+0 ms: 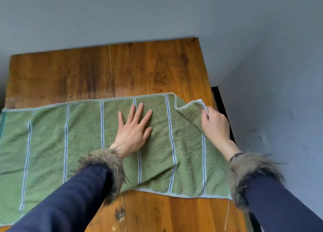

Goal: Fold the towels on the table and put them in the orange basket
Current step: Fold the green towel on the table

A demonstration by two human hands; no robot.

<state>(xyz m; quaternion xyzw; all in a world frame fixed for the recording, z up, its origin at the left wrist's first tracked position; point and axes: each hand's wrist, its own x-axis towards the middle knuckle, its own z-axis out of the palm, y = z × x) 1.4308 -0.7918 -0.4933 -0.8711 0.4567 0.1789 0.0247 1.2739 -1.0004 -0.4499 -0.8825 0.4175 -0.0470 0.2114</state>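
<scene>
Head view: towel [83, 144] spread across bench [148, 65]. Left hand [134, 128] lies flat, fingers splayed, anchoring the cloth; right hand [215, 125] pinches the far-right corner, lifted, apparently to start a fold. Basket unseen.

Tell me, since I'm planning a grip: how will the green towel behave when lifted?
Likely floppy: the towel corner pinched by the right hand already curls over. Probably not slippery, since its looped pile looks grippy under the flat left hand. It should drape and sag, not hold shape.
</scene>
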